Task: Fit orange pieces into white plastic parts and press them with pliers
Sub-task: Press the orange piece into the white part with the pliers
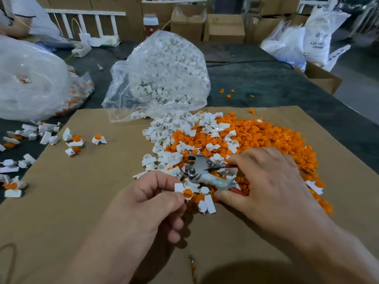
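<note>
Left hand point(147, 201) pinches a white part point(178, 187) by its flat tab, orange piece point(187, 193) seated, just beside the pliers point(198, 168), which the right hand point(266, 181) grips over the heap point(256, 136). Judged light, stiff, probably slippery: hold the tab, leaving the orange piece clear.

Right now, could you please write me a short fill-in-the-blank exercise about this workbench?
1. The left hand pinches a white part fitted with an ____ piece.
2. The right hand grips the pliers by their ____ handles.
3. The loose orange pieces lie on a brown ____ sheet.
4. The clear bag is full of ____ parts.
Missing words: orange, red, cardboard, white.
</note>
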`<state>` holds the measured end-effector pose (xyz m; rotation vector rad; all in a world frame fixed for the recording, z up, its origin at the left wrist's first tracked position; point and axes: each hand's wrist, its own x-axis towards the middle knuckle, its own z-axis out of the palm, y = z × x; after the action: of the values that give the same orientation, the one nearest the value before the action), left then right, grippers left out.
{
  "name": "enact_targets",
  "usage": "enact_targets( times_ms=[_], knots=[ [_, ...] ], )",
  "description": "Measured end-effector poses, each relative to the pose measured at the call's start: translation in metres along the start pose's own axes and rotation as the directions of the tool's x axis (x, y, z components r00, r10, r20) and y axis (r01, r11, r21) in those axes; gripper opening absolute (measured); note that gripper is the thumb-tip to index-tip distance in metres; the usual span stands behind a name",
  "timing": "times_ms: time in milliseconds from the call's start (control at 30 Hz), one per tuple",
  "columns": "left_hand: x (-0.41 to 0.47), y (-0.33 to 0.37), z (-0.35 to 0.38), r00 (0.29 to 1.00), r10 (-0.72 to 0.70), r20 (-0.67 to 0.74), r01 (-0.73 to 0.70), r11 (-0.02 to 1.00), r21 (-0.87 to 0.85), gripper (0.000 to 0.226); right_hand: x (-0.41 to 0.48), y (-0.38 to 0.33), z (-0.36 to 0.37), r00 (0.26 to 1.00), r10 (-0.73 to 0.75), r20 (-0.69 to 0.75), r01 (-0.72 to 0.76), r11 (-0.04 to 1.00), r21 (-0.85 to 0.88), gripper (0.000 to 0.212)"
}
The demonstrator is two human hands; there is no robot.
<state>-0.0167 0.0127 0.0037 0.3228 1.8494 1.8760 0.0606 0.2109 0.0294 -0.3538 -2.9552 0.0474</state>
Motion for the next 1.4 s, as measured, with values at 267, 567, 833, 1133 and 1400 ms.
enact_targets(
  times_ms=[267, 567, 833, 1133, 1400],
  knots=[
    [-0.007, -0.011, 0.004, 0.958, 0.288, -0.012, -0.274, 0.922, 0.275, 0.019, -0.010, -0.031, -0.004, 0.901, -0.354, -0.252, 0.402, 0.898, 0.176, 0.026],
    [-0.010, -0.010, -0.001, 0.965, 0.253, 0.076, -0.258, 0.964, 0.071, 0.052, -0.017, -0.028, -0.005, 0.919, -0.335, -0.208, 0.393, 0.819, 0.417, 0.020],
    [-0.016, 0.004, 0.003, 0.950, 0.252, 0.187, -0.238, 0.967, -0.094, 0.018, -0.021, -0.033, -0.009, 0.959, -0.255, -0.125, 0.272, 0.703, 0.657, 0.021],
    [-0.019, -0.008, 0.009, 0.746, 0.647, 0.157, -0.641, 0.633, 0.435, 0.023, -0.016, -0.038, -0.005, 0.841, -0.200, 0.503, -0.503, 0.053, 0.863, 0.018],
    [-0.007, -0.013, -0.004, 0.957, 0.173, 0.234, -0.123, 0.969, -0.215, 0.047, -0.022, -0.032, -0.005, 0.943, -0.279, -0.181, 0.332, 0.759, 0.560, 0.013]
  ],
)
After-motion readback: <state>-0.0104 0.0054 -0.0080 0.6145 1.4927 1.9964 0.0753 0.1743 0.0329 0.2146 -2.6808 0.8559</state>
